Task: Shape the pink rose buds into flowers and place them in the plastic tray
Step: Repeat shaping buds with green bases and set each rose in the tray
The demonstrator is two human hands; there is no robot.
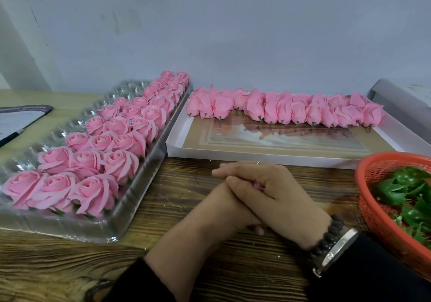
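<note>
I have both hands cupped together over one pink bud, right hand wrapped over the left hand; only a sliver of pink shows between the fingers. It looks feather-light, soft and easily creased, so I'd pinch low at the stub stem. More rose buds lie beyond my hands, the plastic tray to their left.

Right hand cupped over left hand, pink bud between.
</note>
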